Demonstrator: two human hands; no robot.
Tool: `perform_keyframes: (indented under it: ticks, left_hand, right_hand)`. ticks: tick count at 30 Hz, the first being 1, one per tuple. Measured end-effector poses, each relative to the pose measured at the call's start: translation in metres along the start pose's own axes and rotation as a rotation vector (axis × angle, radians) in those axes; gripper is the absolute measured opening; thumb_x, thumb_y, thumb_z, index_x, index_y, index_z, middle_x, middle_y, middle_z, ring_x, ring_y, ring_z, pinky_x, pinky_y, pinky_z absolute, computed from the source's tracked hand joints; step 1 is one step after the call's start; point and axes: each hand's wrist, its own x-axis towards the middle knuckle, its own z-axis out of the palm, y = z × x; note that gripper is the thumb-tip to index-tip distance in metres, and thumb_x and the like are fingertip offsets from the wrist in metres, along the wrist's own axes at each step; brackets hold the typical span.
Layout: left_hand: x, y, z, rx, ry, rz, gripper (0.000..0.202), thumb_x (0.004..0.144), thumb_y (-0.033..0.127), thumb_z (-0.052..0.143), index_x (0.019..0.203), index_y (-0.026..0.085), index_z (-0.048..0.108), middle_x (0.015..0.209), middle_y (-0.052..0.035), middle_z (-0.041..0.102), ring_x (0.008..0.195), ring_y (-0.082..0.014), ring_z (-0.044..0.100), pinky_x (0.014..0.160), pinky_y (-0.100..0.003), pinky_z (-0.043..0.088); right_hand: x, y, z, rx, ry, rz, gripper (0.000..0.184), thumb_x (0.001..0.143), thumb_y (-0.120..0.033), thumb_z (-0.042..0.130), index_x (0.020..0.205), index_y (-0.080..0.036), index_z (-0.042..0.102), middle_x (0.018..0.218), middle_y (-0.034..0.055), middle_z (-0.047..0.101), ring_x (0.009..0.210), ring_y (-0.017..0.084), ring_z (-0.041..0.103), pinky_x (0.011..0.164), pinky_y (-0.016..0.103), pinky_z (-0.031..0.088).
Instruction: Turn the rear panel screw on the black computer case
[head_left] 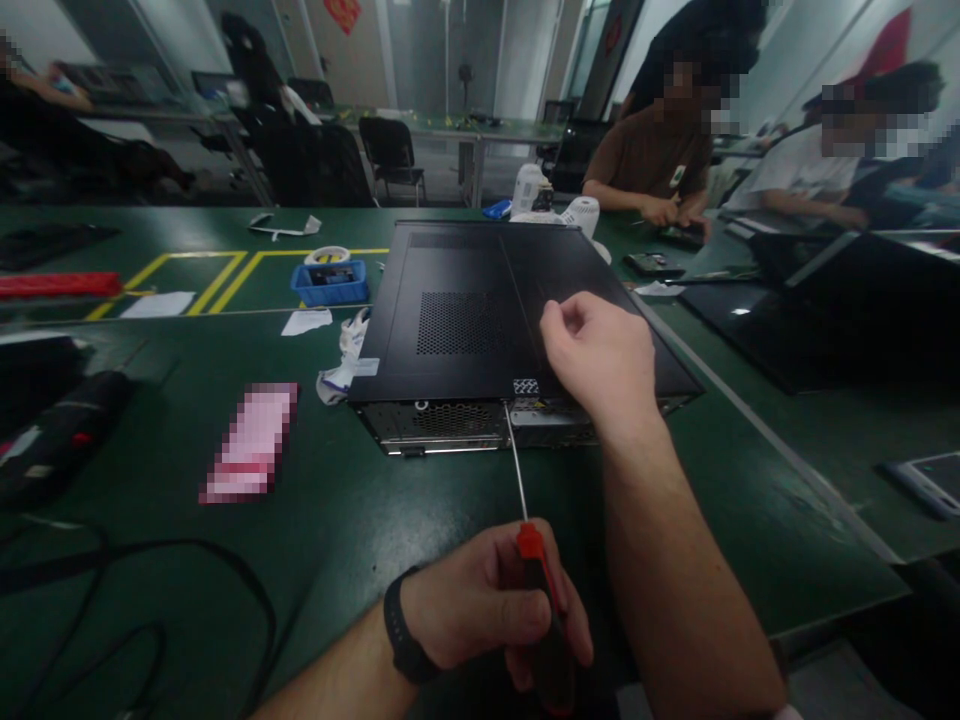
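Note:
A black computer case (465,320) lies flat on the green table with its ported rear side towards me. My left hand (517,610), a dark band on its wrist, is wrapped round the red and black handle of a screwdriver (517,470). The tip of its long shaft meets the upper rear edge of the case, close to the middle. My right hand (600,350) is over the right part of the top panel with its fingers curled in and thumb against forefinger. Anything held in that pinch is hidden.
Left of the case are a blue bin (330,284), a tape roll (328,256), white gloves (349,355) and a pink pixelated item (251,440). Black cables (187,550) cross the lower left. A dark panel (840,310) lies right. Several people sit across the table.

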Motion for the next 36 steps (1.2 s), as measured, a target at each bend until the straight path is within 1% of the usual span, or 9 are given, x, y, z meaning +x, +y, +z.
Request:
perform_keyframes:
  ticks: [3,6,10,15,17,22,25,31,36]
  left_hand:
    - [0.000,-0.003,-0.003,0.010,-0.013,-0.002,0.033,0.089,0.042,0.082,0.104,0.018,0.065,0.092,-0.0073,0.080,0.061,-0.0137,0.075,0.045,-0.015,0.052]
    - [-0.001,-0.001,-0.002,0.014,0.003,-0.030,0.036,0.089,0.043,0.083,0.109,0.017,0.069,0.090,-0.0074,0.080,0.062,-0.0132,0.075,0.049,-0.016,0.055]
    - [-0.003,0.006,0.004,-0.003,0.002,-0.096,0.043,0.085,0.039,0.086,0.117,0.013,0.075,0.100,-0.0131,0.079,0.073,-0.0160,0.077,0.056,-0.019,0.058]
    - [-0.002,0.006,0.004,0.023,0.047,-0.043,0.032,0.083,0.030,0.089,0.105,0.013,0.075,0.097,-0.0096,0.078,0.068,-0.0126,0.075,0.055,-0.017,0.059]
    - [-0.001,0.004,0.002,0.035,0.048,-0.015,0.032,0.083,0.033,0.088,0.100,0.013,0.070,0.094,-0.0082,0.078,0.064,-0.0116,0.074,0.051,-0.016,0.057]
    - [-0.001,0.000,-0.002,0.020,0.010,-0.028,0.034,0.088,0.039,0.084,0.100,0.017,0.061,0.093,-0.0104,0.081,0.066,-0.0167,0.078,0.049,-0.017,0.057]
    - [-0.003,0.000,-0.003,0.008,0.001,-0.022,0.035,0.088,0.040,0.083,0.106,0.015,0.066,0.093,-0.0105,0.081,0.068,-0.0160,0.078,0.052,-0.016,0.057]
    - [-0.006,0.009,0.000,0.004,0.005,-0.105,0.040,0.083,0.037,0.088,0.110,0.010,0.076,0.097,-0.0150,0.081,0.075,-0.0182,0.079,0.058,-0.020,0.062]
    - [-0.004,0.005,-0.003,0.058,0.015,-0.063,0.038,0.081,0.037,0.090,0.102,0.013,0.071,0.093,-0.0094,0.080,0.066,-0.0147,0.077,0.053,-0.017,0.058]
  right_hand:
    - [0.000,0.000,0.000,0.005,-0.004,-0.005,0.034,0.095,-0.051,0.057,0.078,-0.025,0.072,0.076,0.0062,0.073,0.071,0.023,0.060,0.067,0.035,0.035]
    - [0.001,0.000,0.000,-0.008,-0.001,-0.011,0.034,0.095,-0.051,0.056,0.078,-0.025,0.072,0.077,0.0069,0.073,0.071,0.023,0.060,0.067,0.036,0.036]
    - [0.001,0.000,0.001,-0.014,-0.005,-0.002,0.034,0.095,-0.051,0.056,0.079,-0.025,0.073,0.077,0.0072,0.073,0.069,0.023,0.058,0.067,0.036,0.035]
    - [0.000,0.000,-0.001,0.006,-0.024,0.002,0.035,0.095,-0.051,0.055,0.079,-0.025,0.072,0.077,0.0066,0.074,0.071,0.023,0.060,0.068,0.036,0.037]
    - [0.000,-0.001,-0.002,0.012,-0.033,0.009,0.035,0.096,-0.051,0.055,0.079,-0.025,0.072,0.078,0.0068,0.073,0.072,0.023,0.061,0.069,0.036,0.038]
    - [-0.001,-0.001,-0.003,0.021,-0.041,0.018,0.035,0.096,-0.051,0.055,0.080,-0.025,0.072,0.077,0.0066,0.072,0.072,0.023,0.061,0.071,0.037,0.040]
    - [-0.001,-0.001,-0.002,0.019,-0.045,0.015,0.035,0.096,-0.051,0.055,0.080,-0.025,0.072,0.077,0.0063,0.073,0.071,0.023,0.060,0.070,0.036,0.039]
    - [-0.001,-0.001,-0.004,0.009,-0.054,0.012,0.035,0.096,-0.051,0.054,0.082,-0.025,0.073,0.079,0.0075,0.074,0.073,0.024,0.061,0.069,0.036,0.039]
    - [-0.001,-0.001,-0.004,0.005,-0.054,0.010,0.035,0.096,-0.051,0.054,0.083,-0.025,0.073,0.080,0.0075,0.074,0.072,0.023,0.060,0.068,0.035,0.037]
